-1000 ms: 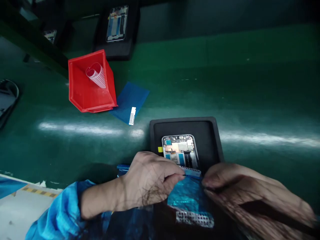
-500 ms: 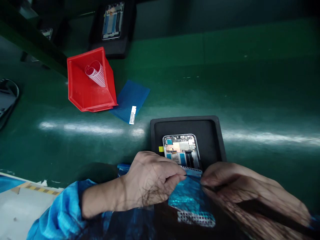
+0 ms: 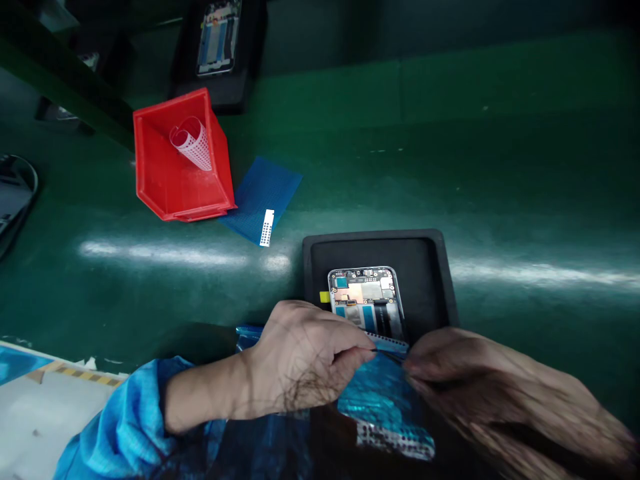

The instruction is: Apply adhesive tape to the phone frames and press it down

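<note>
An opened phone (image 3: 367,297) with its circuit board showing lies in a black tray (image 3: 430,280) on the green belt. My left hand (image 3: 300,357) is closed, its fingers pinching the top edge of a shiny blue film sheet (image 3: 380,400) held just over the phone's near end. My right hand (image 3: 480,383) is closed too, pinching the same edge from the right. A white perforated strip runs along the sheet's bottom edge. A blue sleeve covers my left forearm.
A red bin (image 3: 177,160) holding a curled perforated strip stands at the back left. Beside it lies a blue mesh sheet (image 3: 260,197) with a small white strip on it. Another phone in a black tray (image 3: 217,50) sits at the far edge.
My hands and the blue film have hardly moved. The view has shifted slightly, so the tray and bin sit a little higher in the picture.
</note>
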The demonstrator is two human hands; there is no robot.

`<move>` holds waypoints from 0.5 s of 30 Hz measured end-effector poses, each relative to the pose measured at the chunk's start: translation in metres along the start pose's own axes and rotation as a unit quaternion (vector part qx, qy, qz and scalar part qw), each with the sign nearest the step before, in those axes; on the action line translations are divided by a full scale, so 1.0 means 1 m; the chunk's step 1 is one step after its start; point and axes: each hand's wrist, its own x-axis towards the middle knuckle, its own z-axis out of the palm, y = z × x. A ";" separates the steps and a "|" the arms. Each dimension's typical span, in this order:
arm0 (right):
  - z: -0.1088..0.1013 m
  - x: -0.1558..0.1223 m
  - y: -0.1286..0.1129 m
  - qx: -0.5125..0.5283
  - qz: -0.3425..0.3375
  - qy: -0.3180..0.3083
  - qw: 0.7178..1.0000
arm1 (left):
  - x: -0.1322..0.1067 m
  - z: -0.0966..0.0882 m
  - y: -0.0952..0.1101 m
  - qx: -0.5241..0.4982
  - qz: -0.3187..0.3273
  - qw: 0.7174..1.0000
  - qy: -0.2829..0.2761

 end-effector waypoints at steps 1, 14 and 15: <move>-0.002 0.002 -0.001 0.011 -0.014 -0.031 0.999 | 0.000 0.000 0.000 -0.004 -0.002 1.000 0.000; -0.006 0.013 0.002 0.052 -0.066 -0.064 0.994 | 0.003 -0.003 0.001 -0.020 -0.010 1.000 -0.010; -0.007 0.012 0.003 0.056 -0.068 -0.064 0.994 | 0.003 -0.002 0.001 -0.017 -0.011 1.000 -0.010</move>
